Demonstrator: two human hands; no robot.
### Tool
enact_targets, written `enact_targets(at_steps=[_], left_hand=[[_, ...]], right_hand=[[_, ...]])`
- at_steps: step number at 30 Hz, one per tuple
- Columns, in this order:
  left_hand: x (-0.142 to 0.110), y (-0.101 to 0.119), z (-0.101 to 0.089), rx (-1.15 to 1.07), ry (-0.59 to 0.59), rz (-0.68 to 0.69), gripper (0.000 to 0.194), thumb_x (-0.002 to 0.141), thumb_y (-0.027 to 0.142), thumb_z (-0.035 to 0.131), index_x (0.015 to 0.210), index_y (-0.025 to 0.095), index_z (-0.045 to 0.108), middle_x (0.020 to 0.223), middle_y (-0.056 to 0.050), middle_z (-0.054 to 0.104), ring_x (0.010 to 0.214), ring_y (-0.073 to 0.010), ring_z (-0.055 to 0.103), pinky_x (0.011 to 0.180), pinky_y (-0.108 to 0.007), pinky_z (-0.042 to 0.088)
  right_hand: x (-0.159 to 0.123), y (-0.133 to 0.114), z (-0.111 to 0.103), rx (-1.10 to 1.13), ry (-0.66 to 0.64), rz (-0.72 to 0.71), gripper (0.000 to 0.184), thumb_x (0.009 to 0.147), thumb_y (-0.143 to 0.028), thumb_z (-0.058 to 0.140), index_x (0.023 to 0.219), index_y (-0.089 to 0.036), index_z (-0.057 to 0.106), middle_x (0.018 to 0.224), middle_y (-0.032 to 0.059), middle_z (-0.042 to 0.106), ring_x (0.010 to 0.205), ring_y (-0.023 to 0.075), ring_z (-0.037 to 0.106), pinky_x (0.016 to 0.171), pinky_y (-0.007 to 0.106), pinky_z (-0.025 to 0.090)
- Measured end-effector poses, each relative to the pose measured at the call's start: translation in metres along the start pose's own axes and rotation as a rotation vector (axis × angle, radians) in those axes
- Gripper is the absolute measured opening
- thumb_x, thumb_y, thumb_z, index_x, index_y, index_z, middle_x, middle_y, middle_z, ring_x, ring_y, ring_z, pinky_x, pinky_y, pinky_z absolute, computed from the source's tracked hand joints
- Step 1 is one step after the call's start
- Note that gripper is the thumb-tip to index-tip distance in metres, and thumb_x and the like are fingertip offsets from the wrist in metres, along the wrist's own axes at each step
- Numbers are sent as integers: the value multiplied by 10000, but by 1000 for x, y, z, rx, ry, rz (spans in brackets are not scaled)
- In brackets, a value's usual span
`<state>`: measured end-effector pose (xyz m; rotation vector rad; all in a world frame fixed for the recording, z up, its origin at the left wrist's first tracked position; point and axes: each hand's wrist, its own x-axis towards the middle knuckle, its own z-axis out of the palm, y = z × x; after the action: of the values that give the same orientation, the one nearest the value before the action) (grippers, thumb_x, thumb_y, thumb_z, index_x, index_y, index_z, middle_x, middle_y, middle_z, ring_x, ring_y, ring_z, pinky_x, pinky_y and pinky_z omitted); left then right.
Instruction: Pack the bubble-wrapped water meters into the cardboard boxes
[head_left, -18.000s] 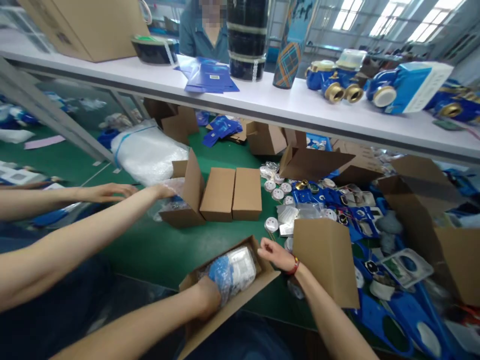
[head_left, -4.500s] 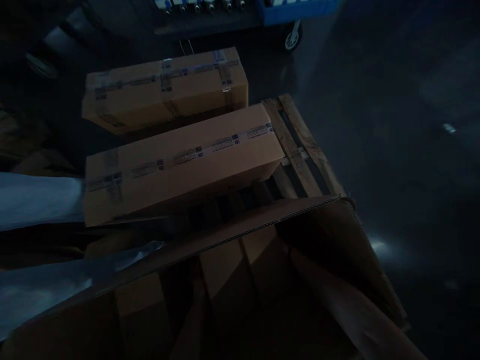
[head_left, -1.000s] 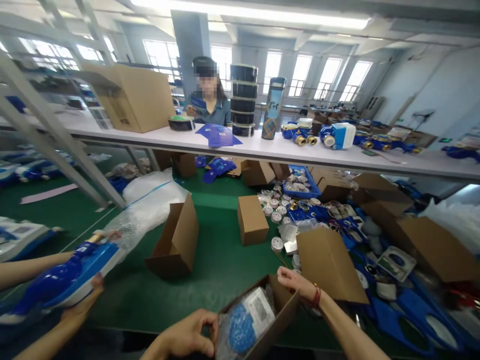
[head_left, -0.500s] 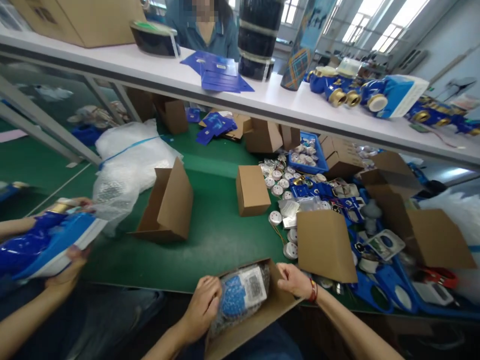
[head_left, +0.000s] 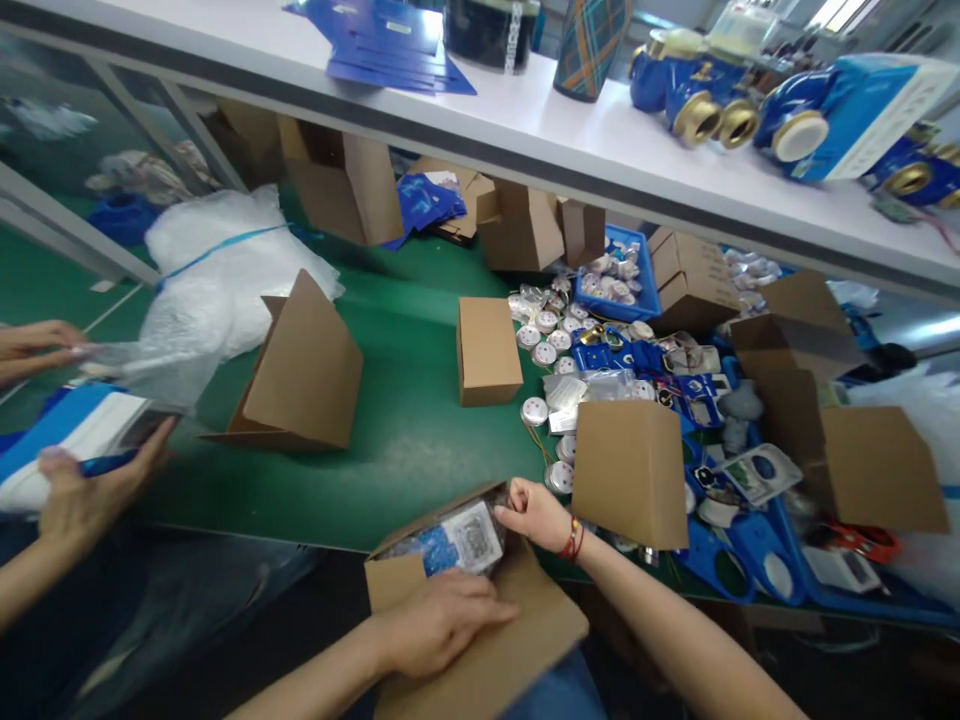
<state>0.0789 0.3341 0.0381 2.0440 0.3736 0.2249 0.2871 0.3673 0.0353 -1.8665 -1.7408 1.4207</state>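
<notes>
The wrapped unit is seated in the open carton; its near flap, touched by the outstretched left hand, is unclosed. The right hand is curled at the carton's far corner, grip unclear. Beyond, one box is closed.

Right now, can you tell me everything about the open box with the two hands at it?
The box is plain brown and looks like cardboard. It's open and slanted, at the table's near edge; its base is hidden. A wide flap spreads toward the person. Inside is a blue-and-white bundle in clear wrapping, with a printed label. The left hand lies flat across the near side. The right hand is at the far right corner, fingers curled; I can't tell how firmly.
</notes>
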Motion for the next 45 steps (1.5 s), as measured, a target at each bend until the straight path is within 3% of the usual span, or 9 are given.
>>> enact_targets(at_steps=[4,9,17,22,25,28,31,38,45], left_hand=[[5,9,14,-67,25,-17,462,829,97,336,1215,301,485,1014,-40,614,904,-160,568,783,-269,438],[-55,-7,46,505,564,-259,302,808,123,457,1066,223,579,919,-92,653,851,-206,598,765,-337,488],[-113,-5,40,-54,55,-313,589,871,222,432,1379,387,184,1369,14,414,1252,-201,384,1073,-413,273],[-107,-24,31,-486,719,-808,561,862,424,418,1351,232,221,1205,-105,562,1044,-234,576,857,-378,505],[-83,-35,20,-26,1078,-964,685,817,425,502,1366,173,178,1315,-178,424,1108,-262,524,890,-429,471],[-60,-40,13,529,782,-758,618,810,397,525,1357,248,279,1393,-114,361,1247,-274,378,1015,-496,319],[-47,-43,11,612,492,-659,557,834,460,459,1333,241,343,1328,-88,464,1207,-264,430,1018,-518,277],[-38,-26,-3,563,559,-658,340,853,425,462,1112,220,544,1075,-51,631,1045,-206,546,997,-473,244],[-37,-31,7,726,600,-677,339,850,351,473,1141,200,560,1191,-89,565,1095,-234,496,929,-410,328]], right_hand=[[-6,1,15,-177,-22,-84,363,714,-503,603,654,-193,426,585,-51,468,530,85,403,530,215,290],[-9,12,17,-342,-391,-485,228,886,-286,370,868,-187,574,859,46,592,822,148,540,732,255,408],[-33,28,-50,21,-780,-463,484,625,-130,572,1107,-177,560,1166,76,557,1054,200,534,912,285,415],[-31,30,-21,-98,-327,-7,304,823,-386,457,1008,-181,584,888,67,665,804,215,628,689,295,488],[-26,29,3,-392,120,-5,514,814,-490,473,1202,-153,463,1045,144,609,950,283,582,789,398,463],[-17,22,12,-661,367,-160,819,715,-544,589,1354,-138,279,1296,194,434,1209,355,375,954,512,331],[1,13,10,-704,109,-375,890,679,-573,609,1375,-161,237,1383,141,361,1290,315,265,1035,488,235],[6,-12,-8,-603,-84,-367,642,647,-622,613,1129,-208,516,1054,70,614,982,239,531,908,423,337],[-11,-7,-12,-619,-82,-381,499,847,-438,461,1302,-256,367,1357,16,433,1254,214,349,1037,431,258]])
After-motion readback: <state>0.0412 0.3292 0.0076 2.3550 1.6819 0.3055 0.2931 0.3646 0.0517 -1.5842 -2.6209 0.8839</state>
